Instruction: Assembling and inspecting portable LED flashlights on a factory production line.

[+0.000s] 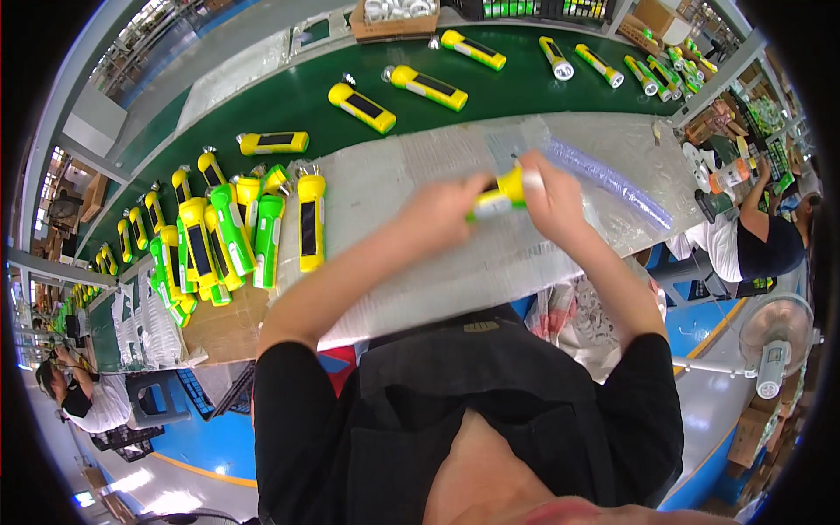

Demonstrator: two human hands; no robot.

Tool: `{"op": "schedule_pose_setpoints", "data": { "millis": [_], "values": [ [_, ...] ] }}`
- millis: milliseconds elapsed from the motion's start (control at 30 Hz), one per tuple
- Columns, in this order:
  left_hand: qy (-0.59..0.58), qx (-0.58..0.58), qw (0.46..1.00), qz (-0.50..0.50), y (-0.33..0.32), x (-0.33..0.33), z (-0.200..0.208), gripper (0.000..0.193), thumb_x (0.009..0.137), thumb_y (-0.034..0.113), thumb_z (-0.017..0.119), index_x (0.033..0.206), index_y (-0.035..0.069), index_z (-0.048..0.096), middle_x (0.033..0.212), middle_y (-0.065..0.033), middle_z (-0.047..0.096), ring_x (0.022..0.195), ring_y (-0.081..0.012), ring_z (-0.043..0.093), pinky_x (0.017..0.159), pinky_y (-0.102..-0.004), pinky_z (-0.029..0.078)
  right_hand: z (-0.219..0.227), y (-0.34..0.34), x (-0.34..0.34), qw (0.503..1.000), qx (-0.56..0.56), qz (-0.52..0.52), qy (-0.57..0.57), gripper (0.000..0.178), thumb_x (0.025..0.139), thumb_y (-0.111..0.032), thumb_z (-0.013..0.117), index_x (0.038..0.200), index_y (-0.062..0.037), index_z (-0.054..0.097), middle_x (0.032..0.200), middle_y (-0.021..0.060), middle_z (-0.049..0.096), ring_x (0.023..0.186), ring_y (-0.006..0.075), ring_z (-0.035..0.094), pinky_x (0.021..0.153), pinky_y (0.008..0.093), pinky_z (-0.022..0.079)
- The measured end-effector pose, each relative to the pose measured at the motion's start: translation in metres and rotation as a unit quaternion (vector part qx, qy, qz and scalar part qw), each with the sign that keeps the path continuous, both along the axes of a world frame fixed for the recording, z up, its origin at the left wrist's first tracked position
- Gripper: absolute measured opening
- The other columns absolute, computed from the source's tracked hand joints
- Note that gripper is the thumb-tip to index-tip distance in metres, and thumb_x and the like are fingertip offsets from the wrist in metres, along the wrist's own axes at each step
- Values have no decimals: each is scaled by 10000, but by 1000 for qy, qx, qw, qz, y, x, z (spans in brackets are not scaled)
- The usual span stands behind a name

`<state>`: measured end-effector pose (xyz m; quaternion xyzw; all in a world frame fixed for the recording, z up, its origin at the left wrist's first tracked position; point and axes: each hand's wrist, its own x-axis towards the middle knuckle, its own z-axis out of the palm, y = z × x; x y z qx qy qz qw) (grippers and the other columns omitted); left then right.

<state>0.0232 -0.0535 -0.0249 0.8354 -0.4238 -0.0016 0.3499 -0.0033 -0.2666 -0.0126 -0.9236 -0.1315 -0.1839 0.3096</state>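
A yellow and green flashlight [499, 199] is held between my two hands above the middle of the worktop. My left hand [448, 207] is closed round its left end. The fingers of my right hand [551, 199] are wrapped over its right end, where a whitish rim shows under the thumb. Motion blurs both hands a little and hides the details of the grip. Left of my left forearm, a yellow flashlight [311, 223] with a dark panel lies by itself. Beside it is a heap of yellow and green flashlights [232, 232], some stacked on others.
Beyond the plastic-covered worktop [376, 297] runs a green conveyor belt [289, 101] carrying several flashlights. A strip of bubble wrap [612, 179] lies at the right. A box of white rings [395, 22] stands at the back. A fan [774, 350] and co-workers are at the sides.
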Motion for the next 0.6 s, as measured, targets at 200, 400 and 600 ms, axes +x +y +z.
{"op": "schedule_pose_setpoints", "data": {
  "millis": [200, 400, 600],
  "values": [
    [-14, 92, 994, 55, -16, 64, -11, 477, 766, 163, 692, 1203, 98, 513, 922, -169, 675, 797, -363, 658, 682, -446, 526, -23, -8, 66, 992, 46, -61, 104, 415, 982, -396, 357, 1121, -78, 584, 908, 215, 656, 825, 410, 630, 706, 463, 484],
    [85, 49, 995, 25, -23, 73, 2, 486, 783, 218, 698, 1210, 86, 508, 921, -174, 674, 792, -366, 659, 679, -445, 525, 21, -27, 83, 956, 151, 65, 242, 454, 1001, -409, 370, 1165, -43, 582, 1039, 116, 662, 944, 249, 635, 834, 377, 488],
    [-23, 141, 983, 114, -41, 59, 6, 571, 767, 204, 720, 1267, 95, 467, 960, -152, 648, 811, -349, 661, 672, -427, 535, -12, -13, 84, 881, 421, 31, 215, 443, 973, -365, 494, 1228, -5, 529, 1059, 95, 631, 1038, 196, 597, 948, 327, 442]
  ]
}}
